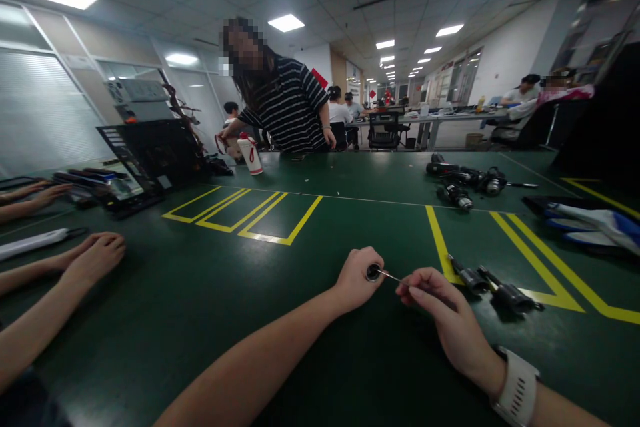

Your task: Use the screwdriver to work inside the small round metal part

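Green table point(200, 287): yellow tape strips point(305, 220), white cup point(252, 157), black tools point(465, 175) far right, black parts point(514, 298) nearer.

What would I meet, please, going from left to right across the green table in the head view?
A co-worker's resting hands, white cup with red trim, the person's left hand, thin metal rod, right hand, blue-and-white gloves.
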Available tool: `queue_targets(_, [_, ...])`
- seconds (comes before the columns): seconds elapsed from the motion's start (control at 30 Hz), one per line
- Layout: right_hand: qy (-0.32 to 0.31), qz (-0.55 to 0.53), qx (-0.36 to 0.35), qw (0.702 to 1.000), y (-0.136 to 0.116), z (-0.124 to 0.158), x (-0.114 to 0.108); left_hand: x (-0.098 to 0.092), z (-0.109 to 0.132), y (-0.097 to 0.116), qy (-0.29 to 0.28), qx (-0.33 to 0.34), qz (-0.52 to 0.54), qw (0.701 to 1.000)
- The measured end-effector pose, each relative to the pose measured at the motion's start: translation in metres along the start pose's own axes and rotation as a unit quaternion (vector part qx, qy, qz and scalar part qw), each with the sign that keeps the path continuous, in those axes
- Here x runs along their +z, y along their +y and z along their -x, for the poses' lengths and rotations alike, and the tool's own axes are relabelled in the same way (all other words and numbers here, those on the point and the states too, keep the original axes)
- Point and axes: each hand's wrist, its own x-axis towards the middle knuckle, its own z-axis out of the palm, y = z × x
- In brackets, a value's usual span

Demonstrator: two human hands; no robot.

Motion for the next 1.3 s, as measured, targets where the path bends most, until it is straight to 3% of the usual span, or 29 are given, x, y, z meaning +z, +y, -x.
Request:
queue_targets(0.17, [0.023, 0.199, -0.049, 0.979, -0.0026, 0.0076, 0.0035, -0.0004, 0.0003, 0.0039, -0.031, -0.008, -0.050, 0.998])
queue_targets(0.27, [0.032, 0.245, -0.059, 0.967, -0.0044, 0.0083, 0.0069, -0.0004, 0.0003, 0.0047, -0.049, 0.001, -0.072, 0.996])
queue_targets(0.37, [0.031, 0.224, -0.053, 0.973, -0.0056, 0.0060, 0.0073, 0.0004, 0.0005, 0.0035, -0.049, 0.007, -0.067, 0.997])
queue_targets(0.63, [0.019, 0.039, 0.022, 0.999, 0.0026, -0.0005, -0.0007, -0.0010, -0.0008, -0.0003, -0.033, -0.013, 0.023, 0.999])
queue_targets(1.3, [0.010, 0.002, 0.023, 1.000, -0.0013, 0.0013, 0.0043, -0.0038, 0.0008, 0.0005, -0.030, 0.005, 0.041, 0.999])
